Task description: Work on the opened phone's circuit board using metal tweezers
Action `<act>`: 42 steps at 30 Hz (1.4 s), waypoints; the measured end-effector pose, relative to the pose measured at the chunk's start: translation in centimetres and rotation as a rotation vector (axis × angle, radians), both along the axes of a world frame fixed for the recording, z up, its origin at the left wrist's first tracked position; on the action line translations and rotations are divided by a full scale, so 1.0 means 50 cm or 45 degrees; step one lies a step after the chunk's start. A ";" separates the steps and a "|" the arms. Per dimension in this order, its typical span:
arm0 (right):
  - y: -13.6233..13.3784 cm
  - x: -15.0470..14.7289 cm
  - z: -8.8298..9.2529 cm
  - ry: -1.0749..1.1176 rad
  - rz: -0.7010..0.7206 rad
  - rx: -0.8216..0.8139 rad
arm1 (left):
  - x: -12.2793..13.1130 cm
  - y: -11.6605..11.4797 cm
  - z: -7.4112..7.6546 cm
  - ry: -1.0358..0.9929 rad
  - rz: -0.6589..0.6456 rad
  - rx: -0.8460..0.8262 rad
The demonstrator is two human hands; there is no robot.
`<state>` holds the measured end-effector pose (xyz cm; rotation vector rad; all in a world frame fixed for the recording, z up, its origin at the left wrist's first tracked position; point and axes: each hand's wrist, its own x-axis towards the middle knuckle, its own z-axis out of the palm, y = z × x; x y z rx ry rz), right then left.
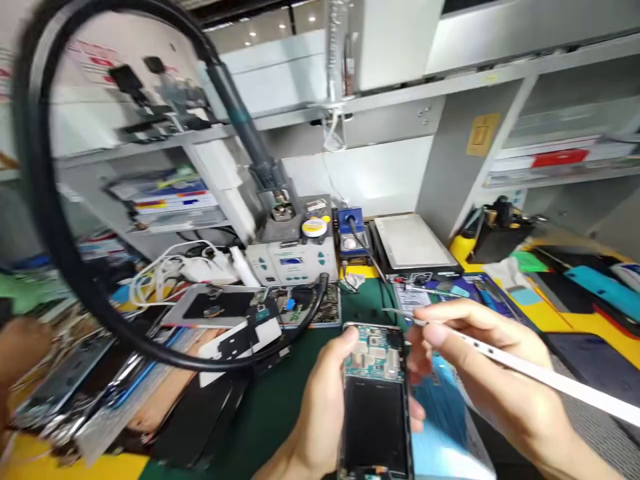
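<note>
My left hand [323, 393] grips an opened phone [376, 420], thumb along the left edge and fingertips showing past the right edge. The phone's back is off. Its green circuit board [373, 350] with metal shields fills the top, above a dark recess; the bottom end runs out of frame. My right hand [490, 373] pinches a slim white tool [540, 379] with a thin curved metal tip. That tip hovers just beyond the phone's upper right corner, apart from the board. A light-blue item [440, 420] lies beneath, between my hands.
A black hose [37, 173] loops across the left side from a grey rework station [293, 262]. Phone parts [200, 400] are heaped at left, beside a blurred hand [25, 350] of another person. A blue soldering station [350, 230] stands behind. Phones and tools lie at right.
</note>
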<state>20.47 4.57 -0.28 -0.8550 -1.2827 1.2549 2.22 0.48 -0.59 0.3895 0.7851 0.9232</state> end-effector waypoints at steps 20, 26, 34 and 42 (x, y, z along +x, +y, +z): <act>-0.014 -0.019 0.025 -0.058 0.245 -0.134 | 0.048 -0.027 0.037 -0.154 0.402 -0.203; -0.010 -0.017 0.020 -0.051 0.239 -0.146 | 0.038 -0.032 0.017 -0.114 0.372 -0.190; 0.002 -0.011 0.021 0.135 0.394 -0.230 | 0.015 -0.031 0.006 0.094 0.245 -0.090; 0.009 -0.008 0.004 0.301 0.439 -0.277 | 0.023 -0.033 0.021 0.149 0.278 -0.087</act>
